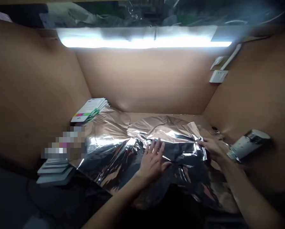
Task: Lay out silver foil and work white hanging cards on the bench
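Grip released, my left hand (pixel 153 162) lay flat on a crinkled silver foil sheet (pixel 123 152), its fingers spread near the middle. My right hand (pixel 211 148) was at the sheet's far right corner, its fingers (pixel 202 143) curled against a folded edge of the foil; I could not tell whether that grip was clenched on the foil or only resting there. The sheet covered most of the surface (pixel 161 115), leaving a narrow tan strip along the back edge, and it ran over the near edge toward me. Tan cardboard walls (pixel 147 82) rose at the back and on both sides, with a bright light strip (pixel 142 41) along the top of the back wall. A fanned stack of printed cards (pixel 91 109) sat in the back left corner, touching the foil. A pile of grey cards (pixel 55 171) lay by the near left corner, just below a pixelated patch (pixel 63 143). Right of my right hand, a silver-grey cylindrical object (pixel 248 144) lay near the right wall, and a white wall plate (pixel 218 76) was fixed higher up.
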### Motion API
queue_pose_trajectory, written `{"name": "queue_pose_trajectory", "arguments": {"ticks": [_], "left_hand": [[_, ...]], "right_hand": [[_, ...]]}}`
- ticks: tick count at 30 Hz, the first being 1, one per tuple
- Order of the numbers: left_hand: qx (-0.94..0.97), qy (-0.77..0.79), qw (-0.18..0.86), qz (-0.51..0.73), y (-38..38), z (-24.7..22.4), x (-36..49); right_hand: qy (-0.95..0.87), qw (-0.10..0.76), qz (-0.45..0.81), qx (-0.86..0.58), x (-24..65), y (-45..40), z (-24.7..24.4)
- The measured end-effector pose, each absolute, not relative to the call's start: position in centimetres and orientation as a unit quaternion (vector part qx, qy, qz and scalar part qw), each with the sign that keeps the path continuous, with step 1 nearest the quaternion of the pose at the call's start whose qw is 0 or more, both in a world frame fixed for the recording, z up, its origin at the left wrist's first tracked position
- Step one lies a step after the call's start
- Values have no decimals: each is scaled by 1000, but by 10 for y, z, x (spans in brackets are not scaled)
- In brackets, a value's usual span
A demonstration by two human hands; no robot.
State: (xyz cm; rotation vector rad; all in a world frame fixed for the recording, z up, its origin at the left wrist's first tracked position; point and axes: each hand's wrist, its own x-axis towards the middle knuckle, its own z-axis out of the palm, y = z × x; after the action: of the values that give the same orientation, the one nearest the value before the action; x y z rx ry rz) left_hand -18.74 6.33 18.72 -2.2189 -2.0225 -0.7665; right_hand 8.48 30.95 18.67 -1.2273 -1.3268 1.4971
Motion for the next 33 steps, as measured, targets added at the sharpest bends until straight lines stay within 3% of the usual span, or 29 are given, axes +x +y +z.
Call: {"name": "queue_pose_trajectory", "arguments": {"ticks": [4, 7, 10, 13, 17, 19, 21, 23, 25, 28, 30, 33], "left_hand": [[-705, -681, -71, -185, 94, 147, -205], [-701, -671, -45, -237, 75, 142, -223], [-634, -680, -108, -352, 37, 162, -260], [-470, -651, -199, -562, -7, 201, -308], [-461, -624, -24, -630, -62, 263, -329], [-522, -652, 94, -542, -77, 277, -318], [-593, -690, 185, -372, -77, 267, -304], [-643, -714, 188, -203, -66, 235, -297], [-648, -742, 147, -88, -52, 193, -298], [-633, -762, 139, -23, -42, 139, -312], [-639, -751, 162, -24, -45, 119, -322], [-650, -730, 209, -40, -54, 114, -331]], "right_hand": [[-570, 451, 526, -442, 58, 308, 213], [-712, 484, 340, -379, 39, 271, 244], [-823, 480, 149, -265, 20, 203, 278], [-913, 404, 35, -52, -7, 131, 288], [-956, 274, -95, 41, -54, 66, 231], [-982, 171, -78, 33, -77, 48, 186], [-994, 107, -38, 7, -94, 40, 152], [-998, 59, 13, 0, -101, 40, 143], [-994, 75, 74, -30, -96, 51, 158], [-950, 159, 80, -256, -78, 89, 195], [-910, 122, 31, -395, -68, 121, 204], [-905, 14, 177, -387, -64, 157, 186]]}}
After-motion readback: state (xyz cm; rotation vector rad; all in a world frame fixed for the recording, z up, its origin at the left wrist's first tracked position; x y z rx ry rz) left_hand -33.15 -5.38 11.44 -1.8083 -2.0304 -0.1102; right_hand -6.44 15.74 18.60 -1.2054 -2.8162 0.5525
